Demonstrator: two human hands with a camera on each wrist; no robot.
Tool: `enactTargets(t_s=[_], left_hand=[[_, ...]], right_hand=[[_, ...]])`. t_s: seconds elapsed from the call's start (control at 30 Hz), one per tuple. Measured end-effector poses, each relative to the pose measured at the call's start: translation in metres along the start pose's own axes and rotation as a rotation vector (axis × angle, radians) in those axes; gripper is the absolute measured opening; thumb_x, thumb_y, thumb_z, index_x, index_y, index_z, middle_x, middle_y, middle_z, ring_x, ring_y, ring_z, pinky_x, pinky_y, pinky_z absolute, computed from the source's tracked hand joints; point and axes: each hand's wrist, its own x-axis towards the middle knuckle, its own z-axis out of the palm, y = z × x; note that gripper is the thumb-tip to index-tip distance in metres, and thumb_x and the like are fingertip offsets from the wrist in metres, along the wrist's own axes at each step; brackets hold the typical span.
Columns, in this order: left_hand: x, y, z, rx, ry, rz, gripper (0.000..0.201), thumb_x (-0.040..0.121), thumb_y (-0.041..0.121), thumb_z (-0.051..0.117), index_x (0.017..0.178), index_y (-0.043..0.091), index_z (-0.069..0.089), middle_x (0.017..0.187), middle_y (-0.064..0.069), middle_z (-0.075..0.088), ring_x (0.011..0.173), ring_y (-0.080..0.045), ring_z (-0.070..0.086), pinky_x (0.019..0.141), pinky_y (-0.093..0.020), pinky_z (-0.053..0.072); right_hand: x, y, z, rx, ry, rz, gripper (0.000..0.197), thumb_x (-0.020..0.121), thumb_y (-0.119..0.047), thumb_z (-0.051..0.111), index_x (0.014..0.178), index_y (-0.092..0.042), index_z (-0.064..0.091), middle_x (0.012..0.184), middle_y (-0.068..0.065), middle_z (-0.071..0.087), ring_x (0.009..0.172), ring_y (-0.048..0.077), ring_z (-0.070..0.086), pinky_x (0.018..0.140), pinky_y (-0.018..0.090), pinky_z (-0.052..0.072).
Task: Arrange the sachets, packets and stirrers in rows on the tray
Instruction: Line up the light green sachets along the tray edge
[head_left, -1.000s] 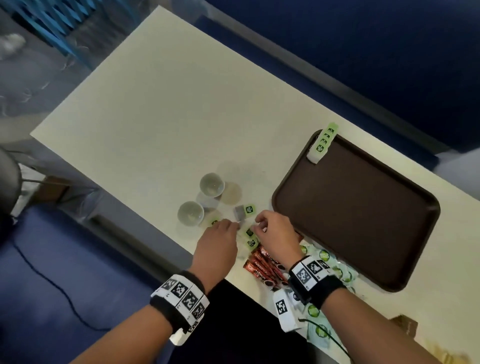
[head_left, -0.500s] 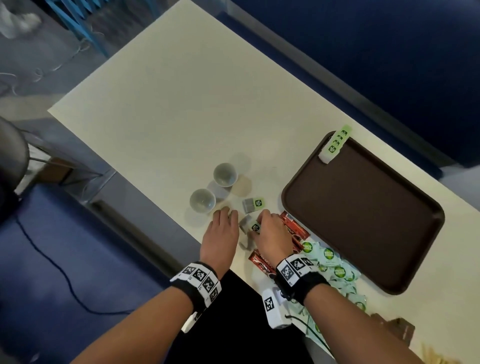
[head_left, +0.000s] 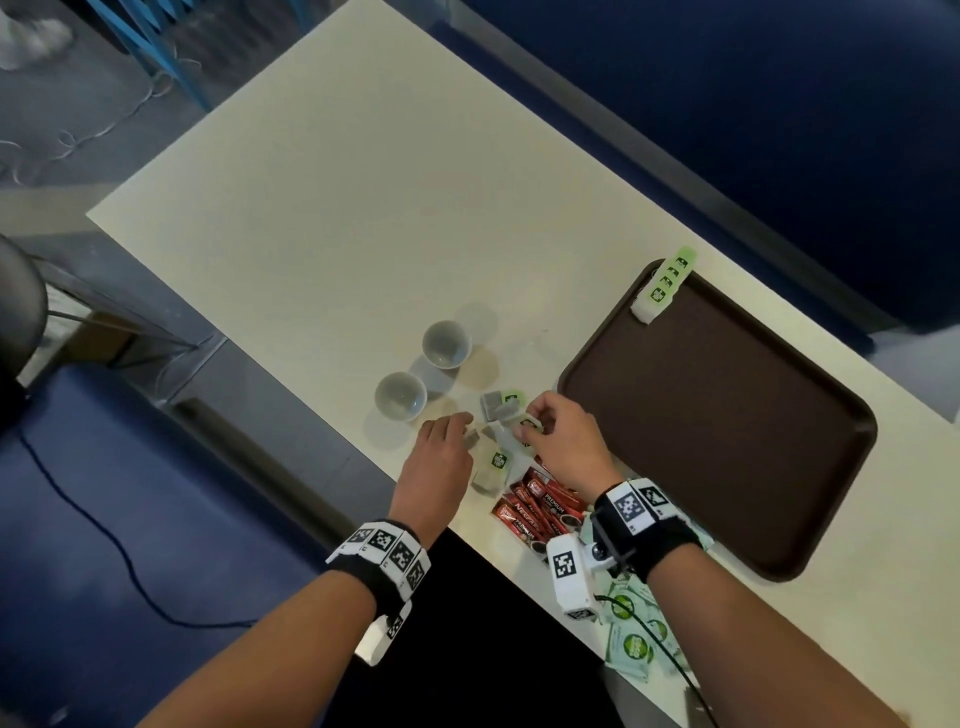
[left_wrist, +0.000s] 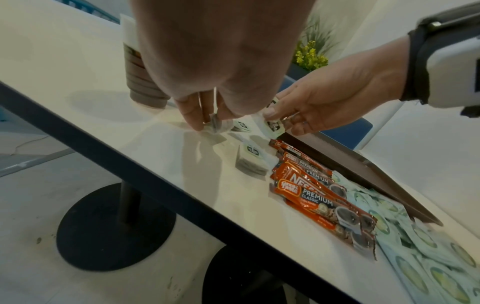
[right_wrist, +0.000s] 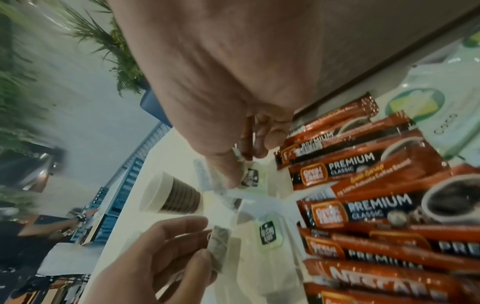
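The brown tray (head_left: 717, 415) lies on the right of the table, with a stack of green-tagged tea bags (head_left: 662, 288) leaning on its far left corner. Left of it, my left hand (head_left: 462, 426) pinches a grey tea bag (left_wrist: 217, 125) just above the table. My right hand (head_left: 530, 421) pinches another tea bag by its black-and-green label (right_wrist: 250, 174). More tea bags (head_left: 493, 467) lie between the hands. Red coffee sachets (head_left: 540, 509) sit under my right wrist, and pale green packets (head_left: 631, 639) lie nearer the table's front edge.
Two paper cups (head_left: 447, 343) (head_left: 400, 396) stand just beyond my left hand. The table's near edge (left_wrist: 155, 181) runs close under both wrists. A dark cable (head_left: 104, 545) trails on the blue floor to the left.
My left hand, flat on the table by the cups half a second ago, now pinches a tea bag. My right hand has shifted a little toward the tray with a tea bag.
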Motion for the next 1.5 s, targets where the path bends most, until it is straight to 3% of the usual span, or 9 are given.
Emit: enactTargets(t_s=[0.13, 0.23, 0.37, 0.5, 0.77, 0.93, 1.1, 1.23, 1.5], left_hand=[[0.001, 0.003, 0.003, -0.073, 0.036, -0.039, 0.036, 0.098, -0.005, 0.059, 0.134, -0.001, 0.062, 0.132, -0.018, 0.066, 0.123, -0.037, 0.059, 0.106, -0.044, 0.049], [0.001, 0.003, 0.005, -0.097, 0.052, -0.05, 0.032, 0.101, 0.008, 0.054, 0.129, -0.003, 0.065, 0.137, -0.019, 0.063, 0.126, -0.037, 0.056, 0.109, -0.045, 0.047], [0.002, -0.004, 0.013, -0.012, 0.043, -0.027, 0.054, 0.088, -0.017, 0.065, 0.139, -0.001, 0.059, 0.145, -0.022, 0.056, 0.126, -0.041, 0.054, 0.104, -0.049, 0.054], [0.006, -0.004, 0.016, 0.038, 0.04, -0.044, 0.061, 0.083, -0.014, 0.075, 0.14, 0.004, 0.058, 0.131, -0.02, 0.057, 0.116, -0.039, 0.055, 0.092, -0.046, 0.056], [0.016, 0.001, 0.014, 0.048, -0.017, -0.139, 0.035, 0.096, 0.003, 0.07, 0.131, 0.007, 0.062, 0.13, -0.017, 0.055, 0.122, -0.036, 0.051, 0.098, -0.044, 0.05], [0.011, 0.007, 0.01, 0.083, 0.003, -0.137, 0.032, 0.099, 0.005, 0.065, 0.131, 0.006, 0.063, 0.134, -0.017, 0.053, 0.122, -0.037, 0.052, 0.087, -0.045, 0.056], [0.011, 0.0, 0.016, 0.064, 0.031, -0.146, 0.042, 0.091, 0.002, 0.08, 0.127, 0.014, 0.062, 0.132, -0.012, 0.053, 0.123, -0.034, 0.052, 0.087, -0.045, 0.06], [0.014, 0.002, 0.016, 0.046, 0.046, -0.141, 0.042, 0.094, 0.016, 0.081, 0.131, 0.005, 0.063, 0.123, -0.02, 0.06, 0.118, -0.04, 0.054, 0.096, -0.047, 0.053], [0.011, 0.009, 0.01, 0.045, 0.034, -0.132, 0.024, 0.096, 0.009, 0.074, 0.117, 0.003, 0.064, 0.116, -0.019, 0.058, 0.107, -0.038, 0.054, 0.087, -0.046, 0.052]], right_hand=[[-0.001, 0.003, -0.005, -0.046, -0.12, -0.024, 0.023, 0.091, -0.036, 0.079, 0.103, -0.035, 0.059, 0.102, -0.013, 0.069, 0.101, 0.015, 0.061, 0.088, 0.036, 0.051], [-0.01, 0.0, -0.004, -0.084, -0.204, -0.039, 0.038, 0.093, -0.03, 0.079, 0.125, -0.032, 0.06, 0.104, -0.014, 0.063, 0.1, 0.012, 0.062, 0.089, 0.03, 0.048], [-0.017, -0.004, 0.006, -0.159, -0.248, -0.033, 0.049, 0.095, -0.024, 0.078, 0.14, -0.023, 0.059, 0.112, -0.008, 0.061, 0.105, 0.013, 0.06, 0.09, 0.026, 0.045], [-0.018, -0.009, 0.011, -0.176, -0.223, -0.024, 0.048, 0.097, -0.023, 0.075, 0.142, -0.023, 0.06, 0.131, 0.006, 0.066, 0.123, 0.023, 0.06, 0.103, 0.035, 0.048], [-0.002, -0.003, -0.014, -0.064, -0.063, -0.077, 0.033, 0.101, -0.014, 0.068, 0.132, -0.026, 0.066, 0.128, -0.001, 0.062, 0.097, 0.004, 0.06, 0.088, 0.023, 0.051], [0.009, -0.004, -0.024, -0.094, -0.122, -0.138, 0.034, 0.103, -0.007, 0.061, 0.119, -0.035, 0.071, 0.112, -0.005, 0.055, 0.101, 0.015, 0.062, 0.087, 0.031, 0.057], [0.022, -0.021, -0.024, -0.208, -0.257, -0.125, 0.047, 0.103, -0.005, 0.062, 0.145, -0.024, 0.057, 0.131, 0.0, 0.059, 0.113, 0.014, 0.056, 0.095, 0.025, 0.045], [0.031, -0.025, -0.009, -0.36, -0.254, -0.109, 0.059, 0.101, -0.002, 0.061, 0.156, -0.013, 0.043, 0.144, 0.014, 0.057, 0.13, 0.031, 0.057, 0.107, 0.039, 0.049], [0.027, -0.017, 0.009, -0.467, -0.089, -0.142, 0.038, 0.096, 0.003, 0.064, 0.128, -0.013, 0.053, 0.134, 0.009, 0.046, 0.1, 0.031, 0.065, 0.08, 0.034, 0.05]])
